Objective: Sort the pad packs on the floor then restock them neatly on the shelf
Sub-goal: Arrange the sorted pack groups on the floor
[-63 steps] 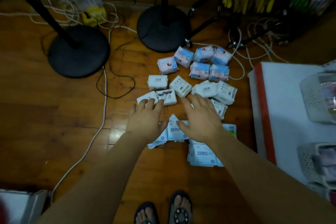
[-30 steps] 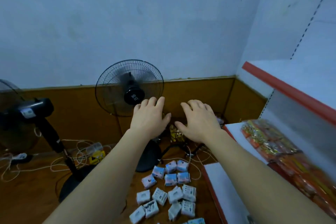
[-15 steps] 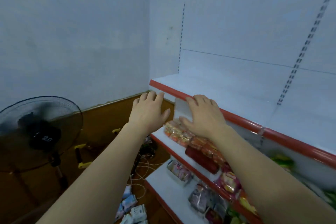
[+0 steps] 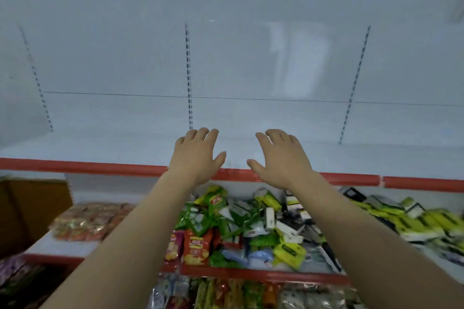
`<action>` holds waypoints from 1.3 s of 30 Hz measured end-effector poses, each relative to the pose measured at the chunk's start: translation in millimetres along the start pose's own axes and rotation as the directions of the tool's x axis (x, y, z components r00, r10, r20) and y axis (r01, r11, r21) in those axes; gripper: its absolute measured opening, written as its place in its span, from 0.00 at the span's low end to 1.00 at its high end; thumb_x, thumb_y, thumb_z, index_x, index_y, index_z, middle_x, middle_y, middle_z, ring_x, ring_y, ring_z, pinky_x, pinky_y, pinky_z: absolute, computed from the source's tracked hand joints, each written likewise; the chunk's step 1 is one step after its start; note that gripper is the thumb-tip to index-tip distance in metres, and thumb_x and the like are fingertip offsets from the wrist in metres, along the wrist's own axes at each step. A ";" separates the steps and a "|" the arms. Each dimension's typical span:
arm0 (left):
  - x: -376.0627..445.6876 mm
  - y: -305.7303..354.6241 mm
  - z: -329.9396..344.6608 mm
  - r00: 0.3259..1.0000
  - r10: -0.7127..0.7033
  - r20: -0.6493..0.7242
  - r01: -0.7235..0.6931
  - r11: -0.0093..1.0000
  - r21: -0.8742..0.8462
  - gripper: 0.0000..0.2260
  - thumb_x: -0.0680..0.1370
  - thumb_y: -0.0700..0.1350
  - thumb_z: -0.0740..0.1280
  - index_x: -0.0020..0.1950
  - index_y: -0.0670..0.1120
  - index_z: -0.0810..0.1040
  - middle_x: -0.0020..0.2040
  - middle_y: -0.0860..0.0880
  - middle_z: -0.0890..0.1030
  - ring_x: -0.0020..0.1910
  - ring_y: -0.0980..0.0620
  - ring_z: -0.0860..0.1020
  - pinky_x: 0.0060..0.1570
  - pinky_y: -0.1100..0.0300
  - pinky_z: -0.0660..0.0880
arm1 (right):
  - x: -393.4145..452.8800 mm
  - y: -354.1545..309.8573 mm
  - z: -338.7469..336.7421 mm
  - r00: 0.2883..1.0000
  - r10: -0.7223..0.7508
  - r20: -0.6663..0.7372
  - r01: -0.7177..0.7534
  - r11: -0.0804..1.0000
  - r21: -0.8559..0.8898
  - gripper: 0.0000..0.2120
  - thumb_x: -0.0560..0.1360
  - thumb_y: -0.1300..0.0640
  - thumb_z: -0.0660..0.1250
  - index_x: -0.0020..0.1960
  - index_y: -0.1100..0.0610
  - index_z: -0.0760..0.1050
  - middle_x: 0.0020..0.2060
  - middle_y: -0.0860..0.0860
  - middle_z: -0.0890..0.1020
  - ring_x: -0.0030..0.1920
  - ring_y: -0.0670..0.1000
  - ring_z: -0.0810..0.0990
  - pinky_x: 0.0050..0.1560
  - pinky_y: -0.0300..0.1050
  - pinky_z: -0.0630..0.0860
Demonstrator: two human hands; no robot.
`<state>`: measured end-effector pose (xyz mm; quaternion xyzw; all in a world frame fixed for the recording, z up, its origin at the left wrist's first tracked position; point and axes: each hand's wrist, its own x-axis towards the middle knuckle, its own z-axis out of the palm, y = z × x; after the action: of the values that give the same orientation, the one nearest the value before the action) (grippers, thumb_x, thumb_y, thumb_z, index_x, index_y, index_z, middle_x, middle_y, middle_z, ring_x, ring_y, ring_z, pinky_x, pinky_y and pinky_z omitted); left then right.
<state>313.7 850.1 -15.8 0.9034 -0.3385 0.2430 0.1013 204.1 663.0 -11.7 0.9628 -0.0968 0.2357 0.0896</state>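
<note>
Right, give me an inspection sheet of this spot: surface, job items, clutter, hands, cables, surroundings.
Surface: top shelf, white with a red front edge, bare where it shows.
Job's things: pad packs, nothing seen in this view.
Clutter: lower shelf crowded with green and yellow packets, an orange-red snack bag and wrapped orange goods at the left; more blurred packets on the tier below.
Hands: left hand and right hand both open, fingers spread, palms down, holding nothing, reaching over the top shelf's front edge.
Cables: nothing seen.
Surroundings: white back panel with slotted uprights; brown wood at the far left.
</note>
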 end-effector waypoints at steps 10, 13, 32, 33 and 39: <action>44.8 247.2 30.2 0.944 0.329 -0.021 -0.327 0.927 -0.184 0.29 0.81 0.60 0.57 0.79 0.49 0.58 0.76 0.46 0.65 0.74 0.43 0.63 0.70 0.44 0.64 | -144.5 219.3 -52.2 0.933 0.359 0.009 -0.352 0.918 -0.182 0.35 0.79 0.36 0.56 0.79 0.55 0.57 0.76 0.57 0.63 0.76 0.58 0.59 0.74 0.58 0.59; 51.1 314.3 34.2 0.906 0.421 -0.039 -0.419 0.879 -0.226 0.29 0.81 0.60 0.57 0.79 0.49 0.58 0.76 0.46 0.65 0.74 0.43 0.63 0.70 0.45 0.64 | -187.1 266.2 -67.3 0.887 0.461 0.010 -0.447 0.864 -0.234 0.35 0.80 0.35 0.55 0.79 0.54 0.57 0.76 0.57 0.63 0.76 0.58 0.59 0.75 0.58 0.60; 159.9 593.8 110.9 0.727 0.680 -0.091 -0.657 0.652 -0.377 0.29 0.81 0.61 0.56 0.79 0.50 0.58 0.75 0.46 0.66 0.73 0.44 0.65 0.70 0.46 0.64 | -255.0 495.6 -58.0 0.637 0.770 -0.022 -0.719 0.584 -0.378 0.34 0.78 0.32 0.54 0.78 0.49 0.57 0.76 0.52 0.65 0.76 0.57 0.62 0.76 0.59 0.59; 170.0 604.7 116.4 0.723 0.685 -0.091 -0.661 0.647 -0.380 0.29 0.81 0.61 0.56 0.79 0.50 0.58 0.75 0.46 0.67 0.72 0.44 0.65 0.70 0.46 0.65 | -253.1 507.2 -55.6 0.627 0.778 -0.032 -0.728 0.571 -0.380 0.34 0.78 0.32 0.55 0.78 0.49 0.57 0.76 0.52 0.65 0.76 0.57 0.62 0.76 0.59 0.60; 216.1 673.1 150.6 0.691 0.716 -0.099 -0.691 0.614 -0.382 0.28 0.81 0.60 0.57 0.77 0.50 0.61 0.72 0.46 0.69 0.69 0.44 0.68 0.67 0.47 0.67 | -251.4 580.4 -38.7 0.580 0.814 -0.035 -0.756 0.522 -0.395 0.34 0.78 0.32 0.56 0.78 0.48 0.57 0.76 0.52 0.65 0.76 0.56 0.62 0.76 0.59 0.59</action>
<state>65.9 171.2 -23.4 0.6660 -0.7093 0.1618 0.1646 -164.2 147.4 -22.7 0.7942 -0.5702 0.1527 0.1441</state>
